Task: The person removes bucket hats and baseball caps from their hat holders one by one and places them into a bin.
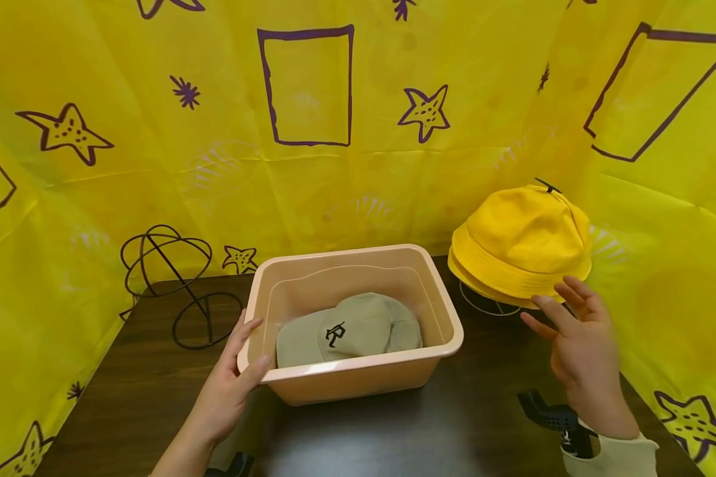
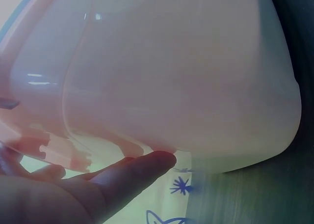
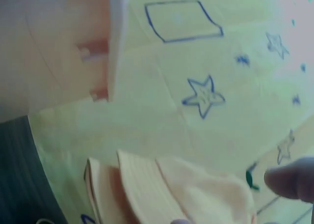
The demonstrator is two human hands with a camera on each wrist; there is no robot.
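A pale pink plastic basin sits at the middle of the table with an olive-grey baseball cap inside. Black lettering marks the cap's front. My left hand grips the basin's left rim near the front corner; in the left wrist view its fingers lie along the basin wall. To the right, yellow bucket hats, two brims showing, rest on a wire stand. My right hand is beside the brim with fingers spread and nothing held. Whether its fingertips touch the hat is unclear.
A bare black wire hat stand is on the left of the dark wooden table. Yellow cloth printed with stars and frames hangs behind and along both sides.
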